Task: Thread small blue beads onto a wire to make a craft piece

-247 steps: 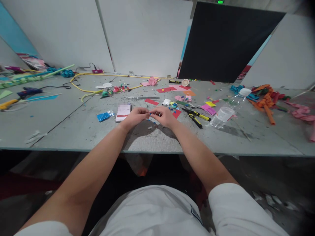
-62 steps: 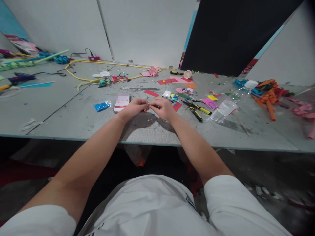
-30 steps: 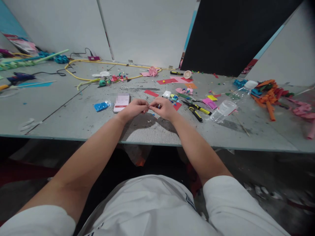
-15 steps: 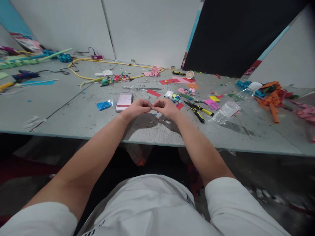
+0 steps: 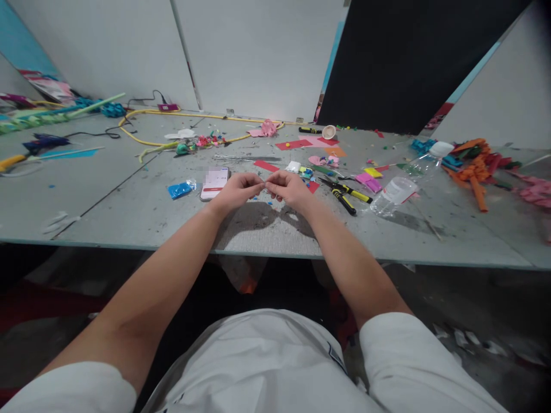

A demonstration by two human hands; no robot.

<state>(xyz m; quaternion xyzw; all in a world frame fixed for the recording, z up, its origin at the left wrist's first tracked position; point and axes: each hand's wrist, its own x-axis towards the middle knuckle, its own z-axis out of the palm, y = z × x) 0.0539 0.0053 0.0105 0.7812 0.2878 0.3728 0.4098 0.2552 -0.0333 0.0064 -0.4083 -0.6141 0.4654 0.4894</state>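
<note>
Meeting fingertips: in the head view, the left hand [image 5: 236,190] and the right hand [image 5: 290,188] come together over the grey flat table [image 5: 129,223], tips touching or nearly so; each draws thumb and forefinger together, but whether anything sits in either pinch I cannot tell.
Blue speck: 8.2 s ago one showed between the tips, and 2.1 s ago one showed against the right hand's fingers; now it cannot be made out there.
Table layout: things keep their places relative to one another; only the camera angle has shifted slightly.
Small blue bits: at least two [image 5: 269,202], on the table just below the fingertips.
Phone: one, a grey-edged rectangle with a lit white-and-red screen [image 5: 216,182], just beside the left hand.
Packets: one blue shiny plastic packet [image 5: 179,190] left of the phone; one magenta flat packet [image 5: 369,182] and one yellow flat packet [image 5: 372,172] side by side, right of the hands.
Pliers: one black-and-yellow pair [image 5: 343,202], handles apart, near the right hand.
Bottle: one clear plastic bottle with white cap [image 5: 394,192], beyond the pliers.
Red paper: at least four flat pieces [image 5: 294,145], lying behind and beside the hands.
Cable: one long yellow loop [image 5: 150,111], at the back.
</note>
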